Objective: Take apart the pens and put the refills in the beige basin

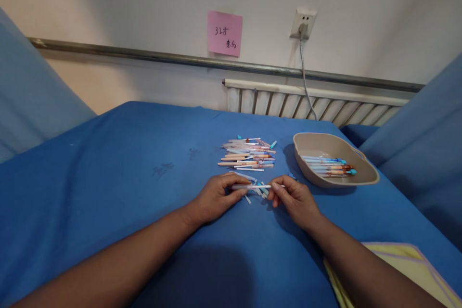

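Observation:
Pinched between the thumb and fingers of my left hand (220,196) is a pale pen barrel (239,186), lying level. My right hand (294,199) pinches a thin white refill (264,186) that lines up with the barrel's right end; whether its tip is inside is too small to tell. Under and behind both hands lie small white and light-blue pen parts (258,191). Beyond them is a pile of pen barrels and refills (247,158) in pale, orange and blue tones. A beige basket (306,166) at the right holds several assembled-looking pens (330,166).
A blue cloth (119,178) covers the table. At the lower right a yellow cloth (404,269) lies partly under my right forearm. Behind the table are a metal rail (180,59), a white radiator (274,101), a pink note (224,33) and a plugged socket (303,24).

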`<state>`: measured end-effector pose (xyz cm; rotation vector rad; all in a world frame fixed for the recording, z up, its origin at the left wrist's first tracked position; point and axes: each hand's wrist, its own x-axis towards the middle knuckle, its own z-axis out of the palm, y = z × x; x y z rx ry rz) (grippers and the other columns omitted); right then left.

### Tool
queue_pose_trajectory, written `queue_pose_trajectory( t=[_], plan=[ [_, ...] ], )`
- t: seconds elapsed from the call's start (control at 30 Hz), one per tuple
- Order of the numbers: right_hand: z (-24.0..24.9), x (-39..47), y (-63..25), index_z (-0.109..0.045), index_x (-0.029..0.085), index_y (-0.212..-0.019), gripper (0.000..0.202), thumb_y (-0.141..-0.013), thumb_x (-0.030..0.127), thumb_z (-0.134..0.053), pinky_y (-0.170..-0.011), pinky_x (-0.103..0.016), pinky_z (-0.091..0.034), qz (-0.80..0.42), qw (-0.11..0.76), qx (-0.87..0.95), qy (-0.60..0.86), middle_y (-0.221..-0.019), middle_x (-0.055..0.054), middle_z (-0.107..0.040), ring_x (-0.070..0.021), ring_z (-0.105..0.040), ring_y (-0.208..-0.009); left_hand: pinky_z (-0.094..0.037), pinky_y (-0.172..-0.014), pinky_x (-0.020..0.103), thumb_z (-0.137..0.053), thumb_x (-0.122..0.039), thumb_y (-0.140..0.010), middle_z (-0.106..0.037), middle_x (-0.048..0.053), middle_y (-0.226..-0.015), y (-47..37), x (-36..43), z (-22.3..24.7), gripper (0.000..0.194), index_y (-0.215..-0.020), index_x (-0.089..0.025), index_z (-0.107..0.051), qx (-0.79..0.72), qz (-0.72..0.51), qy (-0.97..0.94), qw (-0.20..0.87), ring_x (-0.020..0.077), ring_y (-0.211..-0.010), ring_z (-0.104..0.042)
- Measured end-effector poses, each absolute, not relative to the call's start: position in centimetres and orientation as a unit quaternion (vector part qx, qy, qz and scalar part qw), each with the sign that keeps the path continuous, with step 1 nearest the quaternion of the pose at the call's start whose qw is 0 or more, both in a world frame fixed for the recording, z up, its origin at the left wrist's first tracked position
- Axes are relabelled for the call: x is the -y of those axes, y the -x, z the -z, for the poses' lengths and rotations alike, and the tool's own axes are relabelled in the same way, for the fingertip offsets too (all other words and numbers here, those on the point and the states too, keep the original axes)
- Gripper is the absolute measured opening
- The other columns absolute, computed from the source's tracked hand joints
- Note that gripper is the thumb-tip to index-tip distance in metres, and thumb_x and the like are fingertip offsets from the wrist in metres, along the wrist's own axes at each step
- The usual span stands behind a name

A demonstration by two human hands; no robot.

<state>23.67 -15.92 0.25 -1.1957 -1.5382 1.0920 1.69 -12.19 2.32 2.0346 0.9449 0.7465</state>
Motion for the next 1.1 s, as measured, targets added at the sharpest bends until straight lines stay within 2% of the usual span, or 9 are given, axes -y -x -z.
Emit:
queue_pose_trajectory(
  t=[0.23,0.57,0.7,0.87,1.0,1.03,1.1],
  plan=[
    [-0.4,16.9,-22.8,-0.049,0.019,-0.096,0.027,-0.094,0.042,-0.035,-0.058,-0.024,-0.046,-0.456,0.385,0.673,0.437,-0.073,-0.001,-0.063,-0.0112,-0.058,-0.058,-0.048,-0.069,0.025,-0.061,-0.032,-0.078,-0.067,0.002,-0.081,-2.4,13.4,-2.7,0.021,-0.092,-0.016,-0.065,-0.407,-0.311,-0.764,0.391,0.0134,-0.071,-0.058],
    [-0.7,17.1,-22.7,-0.048,0.019,-0.085,0.029,-0.095,0.042,-0.032,-0.057,-0.022,-0.044,-0.466,0.339,0.705,0.413,-0.069,0.0,-0.061,-0.0099,-0.056,-0.055,-0.045,-0.064,0.022,-0.064,-0.033,-0.077,-0.064,0.001,-0.073,-2.6,13.7,-3.1,0.02,-0.083,-0.015,-0.066,-0.404,-0.312,-0.746,0.427,0.0119,-0.066,-0.055],
    [-0.9,17.3,-22.6,-0.048,0.02,-0.085,0.028,-0.095,0.04,-0.031,-0.056,-0.022,-0.043,-0.438,0.343,0.715,0.424,-0.067,0.002,-0.06,-0.0097,-0.055,-0.055,-0.044,-0.065,0.022,-0.061,-0.034,-0.079,-0.064,0.001,-0.075,-2.2,13.5,-3.1,0.02,-0.086,-0.016,-0.066,-0.392,-0.282,-0.767,0.422,0.0127,-0.07,-0.056],
    [-1.2,17.5,-22.4,-0.048,0.021,-0.087,0.019,-0.094,0.034,-0.036,-0.054,-0.02,-0.041,-0.406,0.349,0.718,0.444,-0.063,0.004,-0.059,-0.0088,-0.054,-0.052,-0.043,-0.072,0.022,-0.05,-0.031,-0.087,-0.066,0.001,-0.087,-2.0,13.5,-3.7,0.021,-0.099,-0.021,-0.064,-0.316,-0.194,-0.843,0.39,0.0138,-0.078,-0.057],
    [-1.4,17.8,-22.2,-0.049,0.021,-0.09,0.012,-0.091,0.032,-0.044,-0.052,-0.019,-0.041,-0.408,0.36,0.713,0.442,-0.064,0.004,-0.06,-0.0091,-0.056,-0.053,-0.041,-0.072,0.021,-0.045,-0.033,-0.09,-0.065,0.001,-0.087,-2.3,13.9,-3.9,0.023,-0.097,-0.021,-0.064,-0.289,-0.152,-0.874,0.36,0.0137,-0.078,-0.056],
    [-1.4,17.9,-22.2,-0.049,0.021,-0.094,0.013,-0.089,0.033,-0.048,-0.053,-0.02,-0.042,-0.412,0.366,0.71,0.438,-0.066,0.004,-0.061,-0.0096,-0.056,-0.054,-0.041,-0.071,0.021,-0.044,-0.034,-0.09,-0.064,0.001,-0.086,-2.4,13.9,-3.8,0.024,-0.096,-0.02,-0.063,-0.292,-0.151,-0.873,0.36,0.0136,-0.077,-0.056],
    [-1.6,18.0,-22.3,-0.046,0.021,-0.107,0.027,-0.086,0.035,-0.054,-0.053,-0.021,-0.043,-0.424,0.384,0.701,0.426,-0.07,0.003,-0.062,-0.0104,-0.056,-0.056,-0.042,-0.07,0.021,-0.045,-0.036,-0.09,-0.063,0.001,-0.085,-2.5,13.9,-3.7,0.025,-0.096,-0.019,-0.062,-0.304,-0.156,-0.863,0.372,0.0135,-0.076,-0.056]
  ],
)
